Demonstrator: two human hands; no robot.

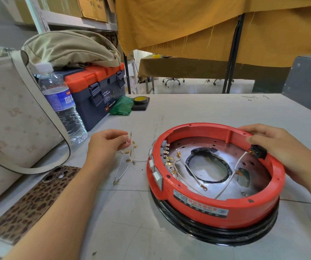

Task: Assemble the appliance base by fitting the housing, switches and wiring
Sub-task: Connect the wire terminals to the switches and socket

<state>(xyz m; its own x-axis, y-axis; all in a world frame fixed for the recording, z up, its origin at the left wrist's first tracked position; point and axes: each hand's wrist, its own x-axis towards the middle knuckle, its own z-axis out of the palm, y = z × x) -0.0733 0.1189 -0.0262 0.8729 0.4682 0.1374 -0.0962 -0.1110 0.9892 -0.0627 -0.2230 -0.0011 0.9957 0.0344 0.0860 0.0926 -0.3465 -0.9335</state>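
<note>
The appliance base (214, 177) sits on the grey table (124, 212), right of centre, its red housing (197, 196) ring already seated on a black lower rim and open side up, so the housing step looks done. From the left: the left hand (106, 145) hovers over the table just beside the base, thumb and fingertips pinching a loose bundle of white wires (130, 156) whose brass terminals dangle and trail on the tabletop; this harness is not yet fitted. One strand runs toward the housing's left wall. There, a row of switches (157, 171) is set through the wall, with their brass tabs (168, 158) showing inside; a few white leads already run from them across the metal floor plate (244, 184), and at least 1 ring terminal lies unattached near the central opening. On the far right wall a black switch block (258, 152) sits in place with a white lead on it. The right hand (274, 145) rests over that part of the rim, fingers curled on the housing edge and thumb pressing by the black block, steadying the base. I judge the task roughly midway: housing and switches are in, and most wiring connections remain.
</note>
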